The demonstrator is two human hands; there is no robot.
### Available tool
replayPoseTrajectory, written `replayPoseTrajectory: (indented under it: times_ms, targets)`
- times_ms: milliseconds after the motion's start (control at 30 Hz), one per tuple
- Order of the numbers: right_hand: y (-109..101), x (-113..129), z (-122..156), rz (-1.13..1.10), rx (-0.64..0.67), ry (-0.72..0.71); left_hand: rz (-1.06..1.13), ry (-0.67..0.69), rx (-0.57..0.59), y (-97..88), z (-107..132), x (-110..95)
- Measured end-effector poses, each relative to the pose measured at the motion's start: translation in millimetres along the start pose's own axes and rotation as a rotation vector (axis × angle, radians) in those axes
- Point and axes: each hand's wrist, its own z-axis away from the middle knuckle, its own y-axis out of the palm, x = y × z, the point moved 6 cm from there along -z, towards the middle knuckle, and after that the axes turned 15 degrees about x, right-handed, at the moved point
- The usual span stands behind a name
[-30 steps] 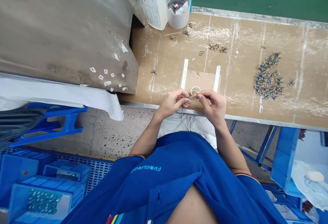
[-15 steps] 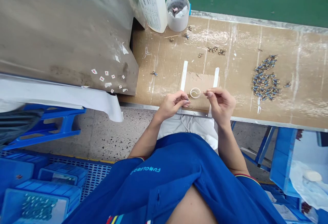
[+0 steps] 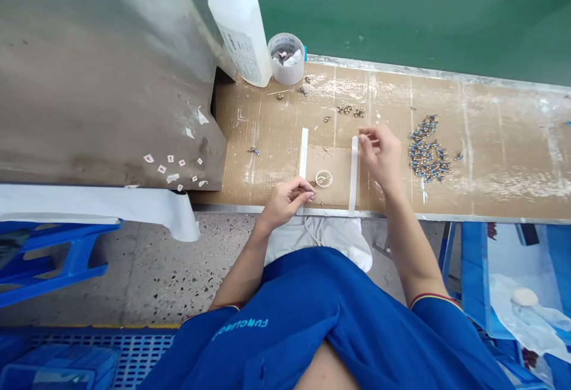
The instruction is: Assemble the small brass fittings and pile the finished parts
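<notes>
My left hand [image 3: 289, 201] is closed in a pinch at the near edge of the bench, with a small dark part [image 3: 311, 191] between thumb and fingertips. Just right of those fingertips, a small round white-rimmed dish [image 3: 323, 178] sits on a cardboard pad [image 3: 336, 167]; a thin pale line shows inside it. My right hand [image 3: 380, 155] hovers beyond the pad's right tape strip [image 3: 354, 170], fingers curled and thumb close to the index finger. What it holds, if anything, cannot be made out. A few small metal parts [image 3: 359, 113] lie above it.
To the right lies a pile of small blue-and-brass parts [image 3: 429, 155]. A white bottle with blue cap [image 3: 243, 33] and a tub of scraps [image 3: 286, 60] stand at the back. A metal housing [image 3: 111, 93] flanks the left. Blue bins [image 3: 475, 271] are below right.
My right hand has drawn away from the dish, up and to the right; the thin stick it held there no longer shows in it. My left hand keeps its pinch. The view has shifted.
</notes>
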Motion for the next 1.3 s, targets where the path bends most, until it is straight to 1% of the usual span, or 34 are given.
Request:
replayPoseTrajectory:
  times_ms: [33,100,167,267,333,400,533,633,733,800,867,967,1033,1100,1200,1300]
  targets:
    - [-5,-16,-15,0.021,-0.018,0.045,-0.004,-0.004,-0.006,-0.9,0,0]
    - [-9,-40,-43,0.06,-0.005,0.103,-0.021,-0.006,-0.01,-2.6,-1,-2]
    - [-8,-50,-65,0.107,0.054,0.135,-0.054,-0.008,-0.011,-3.4,-2,-6]
    - [-4,-48,-82,0.179,0.187,0.198,-0.116,-0.019,-0.032,-4.4,-2,-12]
    - [-4,-43,-87,0.185,0.225,0.213,-0.146,-0.01,-0.055,-6.9,-2,-12]
    - [-5,-41,-90,0.177,0.248,0.185,-0.158,0.009,-0.065,-9.7,-6,-10]
    - [-12,-41,-84,0.193,0.296,0.151,-0.154,0.052,-0.048,-10.1,-14,-8]
    - [-20,-33,-66,0.19,0.313,0.122,-0.168,0.054,-0.059,-8.9,-14,-10]
    - [-27,-26,-43,0.216,0.301,0.14,-0.181,0.039,-0.085,-9.0,-12,-12]
    - [-26,-21,-30,0.252,0.33,0.16,-0.192,0.019,-0.092,-9.2,-12,-11]
    - [-20,-16,-21,0.299,0.384,0.174,-0.2,0.002,-0.088,-8.9,-12,-10]
    - [-10,-7,-23,0.393,0.447,0.172,-0.192,-0.016,-0.079,-7.9,-13,-9]
    - [-5,-1,-32,0.452,0.476,0.171,-0.178,-0.019,-0.079,-6.9,-12,-9]
    - [-4,2,-44,0.486,0.497,0.191,-0.168,-0.016,-0.086,-6.2,-11,-11]
    - [-12,0,-54,0.451,0.495,0.241,-0.172,-0.009,-0.097,-5.7,-9,-12]
    - [-27,-4,-43,0.301,0.396,0.256,-0.181,-0.016,-0.092,-4.5,-9,-13]
